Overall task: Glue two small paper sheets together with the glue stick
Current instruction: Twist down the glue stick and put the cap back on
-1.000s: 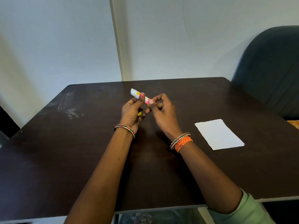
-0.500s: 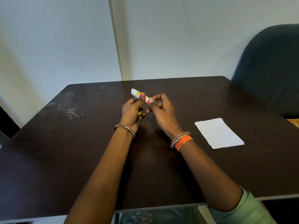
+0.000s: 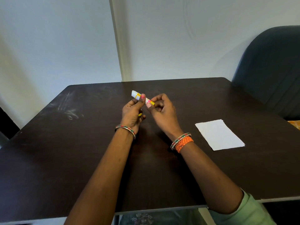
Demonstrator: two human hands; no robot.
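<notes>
both hands pinch the glue stick (image 3: 142, 99) above the table (image 3: 81, 151): my left hand (image 3: 132, 111) on its barrel, right hand (image 3: 162, 109) at the yellow end. light, rigid, slick plastic; i'd grip mid-barrel. paper (image 3: 220, 134) lies right, limp.

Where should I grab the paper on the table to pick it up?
Take the paper by its near right corner, coming from the right side. It lies flat on the table, so only an edge or corner can be lifted, and that side is bare.
</notes>
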